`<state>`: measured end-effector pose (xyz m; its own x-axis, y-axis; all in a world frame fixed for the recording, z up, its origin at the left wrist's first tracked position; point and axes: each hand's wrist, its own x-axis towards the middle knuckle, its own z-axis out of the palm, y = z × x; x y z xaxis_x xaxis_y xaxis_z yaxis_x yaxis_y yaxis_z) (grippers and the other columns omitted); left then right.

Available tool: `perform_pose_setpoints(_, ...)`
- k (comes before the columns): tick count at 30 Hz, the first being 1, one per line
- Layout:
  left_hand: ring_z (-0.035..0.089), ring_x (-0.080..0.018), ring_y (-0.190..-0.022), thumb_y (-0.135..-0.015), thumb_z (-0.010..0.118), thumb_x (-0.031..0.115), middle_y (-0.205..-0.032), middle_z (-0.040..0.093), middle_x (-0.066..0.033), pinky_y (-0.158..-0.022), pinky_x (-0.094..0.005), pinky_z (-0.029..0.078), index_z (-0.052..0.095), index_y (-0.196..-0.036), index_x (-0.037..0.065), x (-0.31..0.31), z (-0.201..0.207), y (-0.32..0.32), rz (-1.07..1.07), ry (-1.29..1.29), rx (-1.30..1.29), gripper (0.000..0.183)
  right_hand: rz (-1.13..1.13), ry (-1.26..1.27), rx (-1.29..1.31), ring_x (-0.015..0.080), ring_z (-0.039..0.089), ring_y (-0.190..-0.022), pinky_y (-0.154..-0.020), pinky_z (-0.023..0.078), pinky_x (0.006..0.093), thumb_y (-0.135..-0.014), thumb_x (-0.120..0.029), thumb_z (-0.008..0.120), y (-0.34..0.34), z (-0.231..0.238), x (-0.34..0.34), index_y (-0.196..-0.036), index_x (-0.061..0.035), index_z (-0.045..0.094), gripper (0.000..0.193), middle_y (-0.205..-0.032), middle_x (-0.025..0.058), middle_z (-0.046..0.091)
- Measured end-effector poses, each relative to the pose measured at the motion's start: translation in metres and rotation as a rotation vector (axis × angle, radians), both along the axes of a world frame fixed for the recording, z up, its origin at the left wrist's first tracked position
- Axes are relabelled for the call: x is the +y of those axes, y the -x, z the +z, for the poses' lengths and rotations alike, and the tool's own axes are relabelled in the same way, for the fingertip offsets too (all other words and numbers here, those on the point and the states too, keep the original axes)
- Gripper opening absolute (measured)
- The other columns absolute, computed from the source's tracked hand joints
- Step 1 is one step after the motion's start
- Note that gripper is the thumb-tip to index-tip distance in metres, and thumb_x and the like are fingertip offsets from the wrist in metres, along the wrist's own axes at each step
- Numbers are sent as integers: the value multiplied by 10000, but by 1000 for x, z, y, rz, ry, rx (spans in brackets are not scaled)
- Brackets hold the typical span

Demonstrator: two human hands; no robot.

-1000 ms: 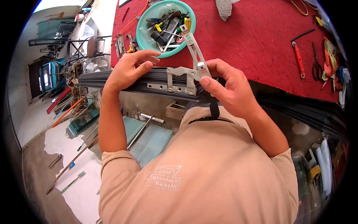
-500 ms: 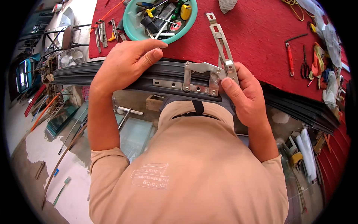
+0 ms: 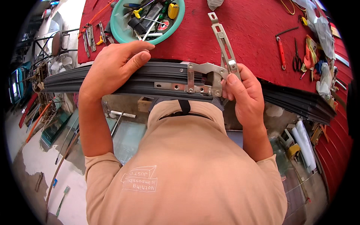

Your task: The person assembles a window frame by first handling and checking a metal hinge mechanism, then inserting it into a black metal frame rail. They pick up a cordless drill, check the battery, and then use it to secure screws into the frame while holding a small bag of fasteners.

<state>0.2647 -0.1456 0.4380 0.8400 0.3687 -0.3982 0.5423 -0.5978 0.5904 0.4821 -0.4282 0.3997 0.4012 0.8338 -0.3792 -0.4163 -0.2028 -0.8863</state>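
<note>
Holding one metal hinge (image 3: 204, 68) at the right end of a dark bar (image 3: 161, 71)

Two hands work here, with one hinge between the right hand (image 3: 245, 89) and the bar. The right thumb and fingers are closed around the hinge near its joint; its slotted arm points to the far side, and its flat strip lies along the bar's near face. The left hand (image 3: 112, 68) lies over the bar, thumb and forefinger parted with nothing between them.

On the red table (image 3: 255, 48) are one green bowl (image 3: 117, 34) of tools, including one yellow tape measure (image 3: 173, 11), one pair of scissors (image 3: 297, 58) and one red-handled tool (image 3: 281, 56). The metal pieces (image 3: 88, 39) left of the bowl overlap too much to count.

Compared with half a second ago, the hinge sits farther right along the bar, and the left hand is farther from it.

The bar runs along the table's near edge, its right end just beside the right hand. Bare red surface stretches right from the hinge arm to the red-handled tool, and left to the bowl.
</note>
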Motion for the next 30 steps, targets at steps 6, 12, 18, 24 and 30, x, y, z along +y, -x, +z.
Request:
perform_pose_setpoints(6, 813, -347, -1119, -1188, 534, 541, -1189, 839, -194, -981, -407, 597, 731, -1403, 13, 1, -3, 0, -9, -1, 21, 604, -46, -51, 5, 88, 617, -1054, -974, 520, 299, -1220, -214, 519, 7, 1, 2, -1423, 42, 641, 349, -1149, 36, 699)
perform_pose_setpoints(12, 808, -331, -1161, -1199, 524, 517, -1223, 833, -201, -1011, -407, 594, 728, -1404, -3, 0, -2, 0, -14, 24, 1, 596, -8, -90, -59, 84, 604, -1068, -973, 510, 288, -1224, -202, 504, 9, -5, 6, -1467, 27, 627, 356, -1181, 36, 701)
perform_pose_setpoints(18, 804, -305, -1175, -1204, 509, 530, -1211, 831, -192, -1027, -402, 591, 733, -1396, -17, -1, -2, 4, 13, 47, 38, 621, -43, -93, 1, 79, 581, -968, -880, 503, 278, -1208, -193, 543, 28, -6, 14, -1495, -8, 615, 349, -1118, 17, 691)
perform_pose_setpoints(24, 791, -292, -1180, -1216, 454, 557, -1246, 821, -195, -1044, -410, 584, 737, -1390, -37, 4, -5, 4, -6, 81, 36, 681, -75, -172, -163, 111, 613, -948, -872, 541, 325, -1206, -240, 573, 42, -16, 30, -1466, -11, 632, 351, -1092, 30, 723)
perform_pose_setpoints(30, 768, -261, -1191, -1223, 397, 589, -1260, 819, -174, -1082, -396, 558, 726, -1422, -32, -2, -8, 2, 30, 212, -105, 731, -82, -131, 106, 17, 554, -814, -657, 455, 212, -1253, -383, 458, 25, -11, 15, -1483, -35, 650, 459, -1104, -13, 733)
